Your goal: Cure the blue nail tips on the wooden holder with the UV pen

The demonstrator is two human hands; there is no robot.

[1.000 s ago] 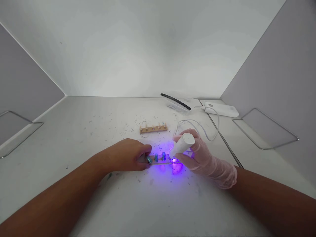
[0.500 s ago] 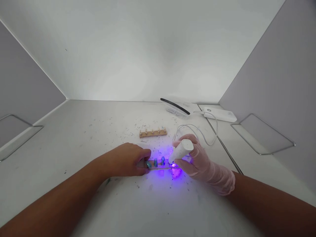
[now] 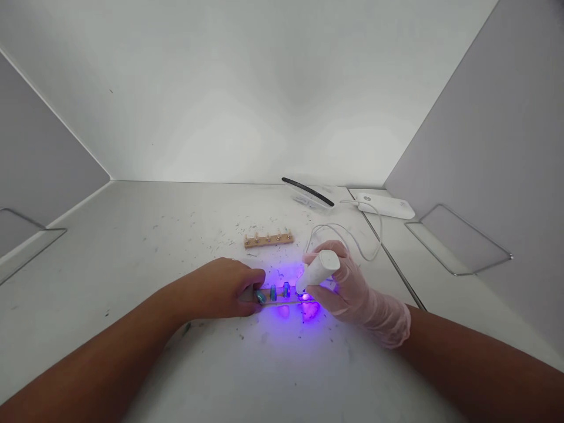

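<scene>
A wooden nail display stand (image 3: 279, 293) lies on the white table, bearing blue-green false nails (image 3: 273, 292) in a row. My bare left hand (image 3: 229, 288) grips its left end between thumb and fingers. In a pink glove, my right hand (image 3: 346, 288) is closed around a white handheld UV nail lamp (image 3: 319, 270). The lamp tilts over the right part of the stand, its lit end down close to the nails, and violet light spreads on the table there. Whatever lies directly under the lamp is hidden by it and by my fingers.
Behind my hands is a second wooden stand (image 3: 268, 241) with several small pegs. A black-edged white device (image 3: 308, 194) sits near the back wall. A white power bank (image 3: 385, 205) with a cable (image 3: 374, 235) lies at the back right. Wire frames (image 3: 460, 239) flank both sides; dark flecks dot the tabletop.
The whole view has shifted slightly, so everything appears a little further left. Both hands keep their grips, and the lamp stays lit over the same part of the stand.
</scene>
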